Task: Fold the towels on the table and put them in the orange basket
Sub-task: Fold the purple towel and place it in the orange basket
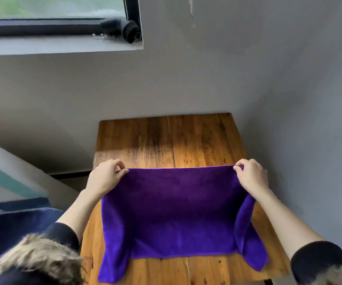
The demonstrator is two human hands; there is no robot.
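Towel (178,210), purple, one in view, held over the wooden tabletop (166,140). Its far edge is raised and stretched taut between both hands; the middle sags toward the person and the near part lies on the wood. Two loose corners hang or trail at roughly 7 o'clock and 5 o'clock of the cloth.

Left hand (106,177): at 10 o'clock of the towel, fingers (122,171) curled, thumb and forefinger pinching the far left corner. Right hand (252,175): at 2 o'clock of the towel, fingers (238,168) curled, likewise pinching the far right corner. Both forearms are bare to dark sleeves (318,262) trimmed with fur (36,260) at the cuffs.

Tabletop: plank-built, with a seam running down the middle and dark staining toward 12 o'clock. It stands against a grey wall (248,68) on its far and right sides.

Surroundings: a window (53,15) with a dark frame at 11 o'clock, high on the wall; a dark round object (132,31) sits on its sill at the right end, too blurred to identify. A dark blue surface (11,223) lies at 8 o'clock beside the tabletop; its nature cannot be told.
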